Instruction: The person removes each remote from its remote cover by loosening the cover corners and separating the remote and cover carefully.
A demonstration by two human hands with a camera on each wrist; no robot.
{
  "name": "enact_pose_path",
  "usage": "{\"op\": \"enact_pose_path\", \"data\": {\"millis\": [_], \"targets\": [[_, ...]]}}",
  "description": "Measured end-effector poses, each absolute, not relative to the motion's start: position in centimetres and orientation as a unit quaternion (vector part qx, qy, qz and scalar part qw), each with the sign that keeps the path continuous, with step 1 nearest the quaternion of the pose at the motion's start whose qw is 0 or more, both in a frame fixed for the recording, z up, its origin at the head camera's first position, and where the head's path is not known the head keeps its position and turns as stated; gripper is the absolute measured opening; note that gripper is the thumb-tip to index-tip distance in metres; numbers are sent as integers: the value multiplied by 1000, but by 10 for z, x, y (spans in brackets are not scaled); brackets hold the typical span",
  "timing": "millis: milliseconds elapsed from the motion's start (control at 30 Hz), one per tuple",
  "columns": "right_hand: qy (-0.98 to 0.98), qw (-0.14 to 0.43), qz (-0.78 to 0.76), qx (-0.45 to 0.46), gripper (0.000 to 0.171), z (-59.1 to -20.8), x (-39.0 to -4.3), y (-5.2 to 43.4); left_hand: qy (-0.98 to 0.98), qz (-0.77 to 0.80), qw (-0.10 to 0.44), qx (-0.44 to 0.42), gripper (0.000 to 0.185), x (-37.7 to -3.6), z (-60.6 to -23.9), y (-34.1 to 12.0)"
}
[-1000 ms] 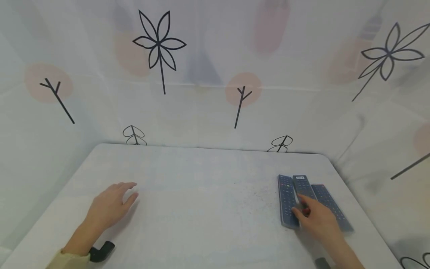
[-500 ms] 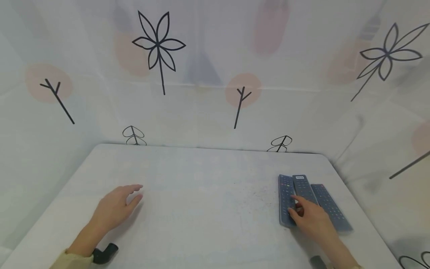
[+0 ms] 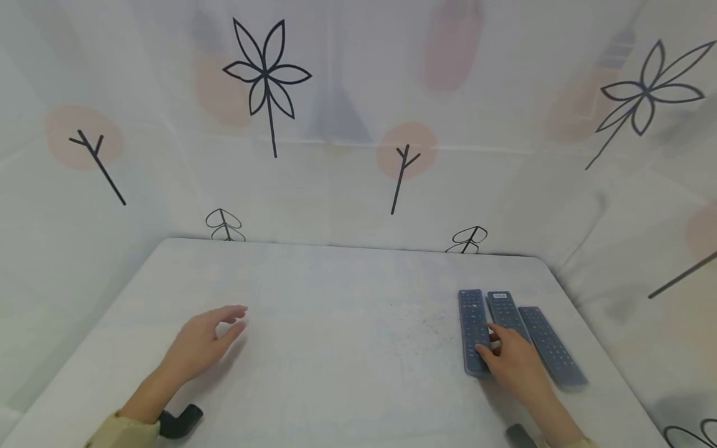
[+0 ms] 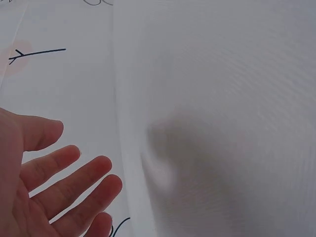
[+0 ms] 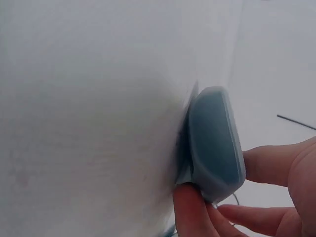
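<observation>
The right hand (image 3: pixel 512 364) pinches the left remote (image 3: pixel 472 314) toward its near end, thumb on top, a finger at its right edge. Within the last second that remote has shifted left, and its far end now stands apart from the middle remote (image 3: pixel 502 306), so it seems to be coming away from the other 2. The right remote (image 3: pixel 553 350) lies just beside, at the right of the table (image 3: pixel 336 348). The left hand (image 3: pixel 200 345) has drifted right, fingers loosely parted, holding nothing above the table's left side
</observation>
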State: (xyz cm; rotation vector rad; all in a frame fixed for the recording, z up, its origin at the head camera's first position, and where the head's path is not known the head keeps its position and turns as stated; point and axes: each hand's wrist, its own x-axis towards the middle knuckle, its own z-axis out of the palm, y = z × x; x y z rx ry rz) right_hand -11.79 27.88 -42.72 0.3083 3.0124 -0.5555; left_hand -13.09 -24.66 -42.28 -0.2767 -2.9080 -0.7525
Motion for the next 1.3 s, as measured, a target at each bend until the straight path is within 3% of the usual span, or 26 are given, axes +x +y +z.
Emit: {"op": "enact_pose_path", "data": {"millis": [567,1300], "targets": [[975,-15,-210,69,57,-427,-114,268,-929,-333,40,-157,36,-139,-433,-237],[957,-22,-274,91,54,-432,-108,260,-880,-411,18,-236,41,-146,-442,-200]]}}
